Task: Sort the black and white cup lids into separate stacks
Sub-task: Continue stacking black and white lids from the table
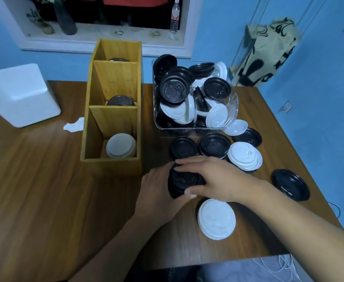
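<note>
Closest to me, both forearms reach in from 6 o'clock and meet at the black stack (184,180), which sits on the tabletop (45,190) near its middle.

My left hand (158,192) cups the stack from 9 o'clock, with its fingers curled round the side and mostly hidden. My right hand (211,180) lies over the top. Its fingers (183,162) are close together across the far rim, and the thumb pinches the near rim.

I think the main risk is the stack itself. It looks skewed, and if the lids are not properly nested, an uneven squeeze or a quick lift could fan them out of my grip.

My right forearm passes just above the white lid (216,218) at 5 o'clock, so a careless swing could drag it. The same swing could nudge the black lid (291,185) at 3 o'clock, which lies near the edge, onto the floor.

The wooden box (110,163) stands at 10 o'clock. The clear tub (179,129) at 12 o'clock is heaped high, and a bump there could spill more lids.
</note>
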`<state>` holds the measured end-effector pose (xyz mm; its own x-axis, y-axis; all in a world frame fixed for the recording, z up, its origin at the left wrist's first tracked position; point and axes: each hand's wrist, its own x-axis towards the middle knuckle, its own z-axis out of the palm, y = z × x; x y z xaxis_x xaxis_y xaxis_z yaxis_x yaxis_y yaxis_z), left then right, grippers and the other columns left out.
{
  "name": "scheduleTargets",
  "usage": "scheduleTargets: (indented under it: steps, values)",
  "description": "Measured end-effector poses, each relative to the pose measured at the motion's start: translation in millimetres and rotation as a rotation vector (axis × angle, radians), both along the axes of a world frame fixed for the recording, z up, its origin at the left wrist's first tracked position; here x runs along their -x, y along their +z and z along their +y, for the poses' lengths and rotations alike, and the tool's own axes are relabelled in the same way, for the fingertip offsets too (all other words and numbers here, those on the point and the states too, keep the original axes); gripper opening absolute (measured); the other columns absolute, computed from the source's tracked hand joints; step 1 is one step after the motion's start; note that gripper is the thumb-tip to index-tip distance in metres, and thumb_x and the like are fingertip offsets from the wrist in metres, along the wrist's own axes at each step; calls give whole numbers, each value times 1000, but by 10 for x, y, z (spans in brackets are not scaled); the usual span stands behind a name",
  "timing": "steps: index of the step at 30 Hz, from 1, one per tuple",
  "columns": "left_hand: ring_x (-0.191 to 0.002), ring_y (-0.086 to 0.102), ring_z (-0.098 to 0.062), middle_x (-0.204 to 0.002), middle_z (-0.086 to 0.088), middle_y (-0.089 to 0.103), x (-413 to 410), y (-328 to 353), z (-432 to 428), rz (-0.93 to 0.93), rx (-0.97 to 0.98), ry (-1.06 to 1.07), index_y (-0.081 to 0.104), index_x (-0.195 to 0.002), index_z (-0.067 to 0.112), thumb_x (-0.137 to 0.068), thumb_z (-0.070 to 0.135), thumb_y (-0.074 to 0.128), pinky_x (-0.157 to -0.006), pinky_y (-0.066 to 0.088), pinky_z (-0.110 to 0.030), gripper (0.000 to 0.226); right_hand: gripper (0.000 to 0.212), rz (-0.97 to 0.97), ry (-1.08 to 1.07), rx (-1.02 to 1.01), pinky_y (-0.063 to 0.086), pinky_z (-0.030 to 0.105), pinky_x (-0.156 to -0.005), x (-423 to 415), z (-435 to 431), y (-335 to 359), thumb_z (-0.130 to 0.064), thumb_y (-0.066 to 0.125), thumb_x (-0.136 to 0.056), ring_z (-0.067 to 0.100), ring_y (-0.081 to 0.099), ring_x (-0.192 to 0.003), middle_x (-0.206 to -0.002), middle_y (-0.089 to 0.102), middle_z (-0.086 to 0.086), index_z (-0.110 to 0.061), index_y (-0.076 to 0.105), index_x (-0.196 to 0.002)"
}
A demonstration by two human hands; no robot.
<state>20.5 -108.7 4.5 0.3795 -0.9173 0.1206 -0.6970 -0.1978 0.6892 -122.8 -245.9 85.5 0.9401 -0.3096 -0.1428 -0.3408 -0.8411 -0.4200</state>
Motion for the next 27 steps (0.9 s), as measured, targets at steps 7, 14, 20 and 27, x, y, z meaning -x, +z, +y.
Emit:
scheduleTargets:
  steps: [7,14,20,27]
  values:
    - [-124,49,-7,-136,20,55,-19,-7,-5,15,-16,17,41,-143,39,-66,76,70,-105,31,-25,90,28,-130,-418,358,48,36,-89,377,-518,-68,-41,71,-91,20,53,-104,-111,69,-7,-25,71,-115]
    - [-125,49,-6,-137,21,54,-35,-14,8,40,-22,-3,39,-144,40,-68,76,69,-109,34,-29,89,17,-242,-435,259,44,27,-73,394,-536,-99,-34,57,-99,13,53,-87,-88,61,-12,-21,66,-92]
    - [-126,45,-6,-137,20,53,-32,-24,18,56,-13,0,40,-143,40,-69,72,75,-107,30,-29,88,24,-801,-1001,-577,49,24,-61,692,37,30,-19,48,-107,17,59,-69,-79,66,9,-11,62,-90]
    - [-134,44,-12,-144,13,53,-32,-60,3,16,-26,6,41,-147,33,-68,71,77,-110,28,-31,95,22,-1055,-1504,-896,62,29,-77,1296,772,-396,-16,44,-108,27,75,-83,-94,73,19,-5,60,-98]
